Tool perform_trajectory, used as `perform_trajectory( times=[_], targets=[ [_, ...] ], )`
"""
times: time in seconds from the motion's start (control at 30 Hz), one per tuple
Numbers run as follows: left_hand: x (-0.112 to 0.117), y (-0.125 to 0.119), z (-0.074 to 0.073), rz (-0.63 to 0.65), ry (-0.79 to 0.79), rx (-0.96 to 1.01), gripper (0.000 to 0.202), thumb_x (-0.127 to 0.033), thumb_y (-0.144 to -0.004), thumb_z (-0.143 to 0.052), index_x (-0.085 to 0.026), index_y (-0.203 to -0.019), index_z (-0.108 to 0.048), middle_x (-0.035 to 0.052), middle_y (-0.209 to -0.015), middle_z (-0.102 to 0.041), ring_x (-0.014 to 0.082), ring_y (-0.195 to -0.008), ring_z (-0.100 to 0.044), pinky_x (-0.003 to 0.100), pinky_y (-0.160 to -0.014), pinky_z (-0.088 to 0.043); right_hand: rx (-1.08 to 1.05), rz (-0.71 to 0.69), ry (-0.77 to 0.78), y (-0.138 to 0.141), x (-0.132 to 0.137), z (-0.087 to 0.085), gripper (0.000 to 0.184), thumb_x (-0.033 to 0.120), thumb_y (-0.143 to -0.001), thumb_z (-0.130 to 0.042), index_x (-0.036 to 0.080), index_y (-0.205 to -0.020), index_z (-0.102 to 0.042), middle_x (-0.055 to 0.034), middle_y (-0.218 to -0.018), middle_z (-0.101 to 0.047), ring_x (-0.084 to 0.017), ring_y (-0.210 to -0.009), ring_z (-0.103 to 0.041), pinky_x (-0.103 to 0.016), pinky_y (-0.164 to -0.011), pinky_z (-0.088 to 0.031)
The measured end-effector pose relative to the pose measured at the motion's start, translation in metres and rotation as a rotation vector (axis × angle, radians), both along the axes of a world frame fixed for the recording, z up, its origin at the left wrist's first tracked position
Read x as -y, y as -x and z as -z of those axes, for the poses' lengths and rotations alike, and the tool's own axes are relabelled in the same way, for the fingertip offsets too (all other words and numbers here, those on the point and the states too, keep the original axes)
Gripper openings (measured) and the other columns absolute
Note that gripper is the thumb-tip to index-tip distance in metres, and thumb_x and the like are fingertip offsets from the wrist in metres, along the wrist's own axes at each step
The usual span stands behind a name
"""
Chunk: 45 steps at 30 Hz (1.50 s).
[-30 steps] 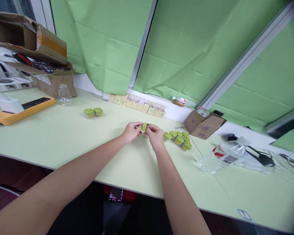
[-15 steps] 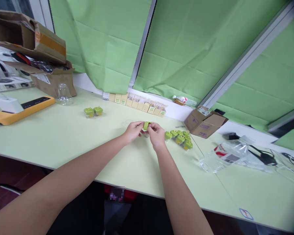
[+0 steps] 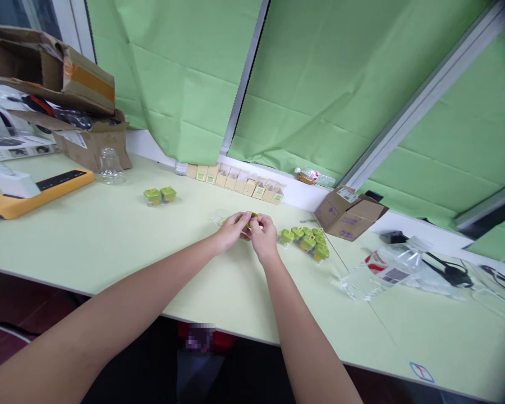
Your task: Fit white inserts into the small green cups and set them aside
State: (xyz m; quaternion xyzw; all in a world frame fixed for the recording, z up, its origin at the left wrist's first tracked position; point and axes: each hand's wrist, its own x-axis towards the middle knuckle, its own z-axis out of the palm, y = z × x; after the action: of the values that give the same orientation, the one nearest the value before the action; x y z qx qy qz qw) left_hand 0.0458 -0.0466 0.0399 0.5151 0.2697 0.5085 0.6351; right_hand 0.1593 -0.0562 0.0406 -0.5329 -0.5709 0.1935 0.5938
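Lighting: moderately bright, diffuse, source outside view. Green blinds (image 3: 172,84) evenly lit, soft shadows along folds; floor (image 3: 21,292) dim. Pale highlights on large clear bottle (image 3: 382,269). Wide-angle stretching throughout; right edge smeared, right-hand corners darkened; pixelated patch (image 3: 200,339) at lower centre.

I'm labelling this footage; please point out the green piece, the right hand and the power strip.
Green piece (image 3: 255,215): head view, exposed upper part.
Right hand (image 3: 265,235): head view, back of the hand.
Power strip (image 3: 63,189): head view, orange side.
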Motion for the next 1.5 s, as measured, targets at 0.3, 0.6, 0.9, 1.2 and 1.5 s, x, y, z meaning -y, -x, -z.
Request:
perform_trajectory(
  times=[0.3,0.6,0.9,1.2,1.5],
  targets=[
    [-0.011,0.006,0.003,-0.109,0.101,0.054,0.044,-0.055,-0.088,-0.051,-0.012,-0.093,-0.060,0.0081,-0.085,-0.060,0.0106,-0.058,-0.052,0.028,-0.056,-0.049,-0.321,-0.077,0.076,0.001,0.001,-0.005,0.019,0.036,-0.074,-0.060,0.019,-0.079,-0.054,-0.0016,-0.085,-0.059,-0.014,-0.070,-0.059,-0.026,-0.055,-0.050],
    [-0.011,0.007,0.007,-0.088,0.083,0.000,0.038,-0.052,-0.087,-0.052,-0.018,-0.100,-0.062,0.0062,-0.093,-0.062,0.0101,-0.060,-0.055,0.025,-0.055,-0.048,-0.360,-0.061,0.078,0.000,-0.003,0.001,0.014,0.028,-0.071,-0.061,0.019,-0.077,-0.052,-0.0015,-0.081,-0.065,-0.016,-0.068,-0.066,-0.030,-0.062,-0.056],
    [-0.011,0.008,0.006,-0.089,0.081,0.033,0.038,-0.054,-0.084,-0.058,-0.017,-0.095,-0.060,0.0054,-0.086,-0.061,0.0087,-0.055,-0.053,0.026,-0.056,-0.048,-0.379,-0.109,0.128,-0.002,-0.002,0.000,0.019,0.027,-0.066,-0.068,0.017,-0.082,-0.067,-0.0037,-0.081,-0.070,-0.019,-0.077,-0.069,-0.036,-0.078,-0.058],
    [-0.009,0.009,0.001,-0.112,0.113,-0.018,0.037,-0.051,-0.088,-0.054,-0.016,-0.097,-0.060,0.0065,-0.083,-0.062,0.0100,-0.056,-0.055,0.025,-0.056,-0.048,-0.357,-0.067,0.097,-0.005,-0.006,0.004,0.030,0.036,-0.070,-0.070,0.017,-0.091,-0.062,-0.0013,-0.076,-0.064,-0.015,-0.069,-0.064,-0.032,-0.066,-0.058],
    [-0.012,0.010,0.003,-0.128,0.115,-0.043,0.040,-0.053,-0.088,-0.052,-0.016,-0.098,-0.061,0.0069,-0.081,-0.063,0.0105,-0.055,-0.055,0.025,-0.055,-0.047,-0.304,-0.041,0.128,-0.005,-0.005,0.004,0.028,0.042,-0.073,-0.063,0.019,-0.088,-0.058,-0.0013,-0.080,-0.062,-0.015,-0.069,-0.064,-0.027,-0.057,-0.054]
  ],
)
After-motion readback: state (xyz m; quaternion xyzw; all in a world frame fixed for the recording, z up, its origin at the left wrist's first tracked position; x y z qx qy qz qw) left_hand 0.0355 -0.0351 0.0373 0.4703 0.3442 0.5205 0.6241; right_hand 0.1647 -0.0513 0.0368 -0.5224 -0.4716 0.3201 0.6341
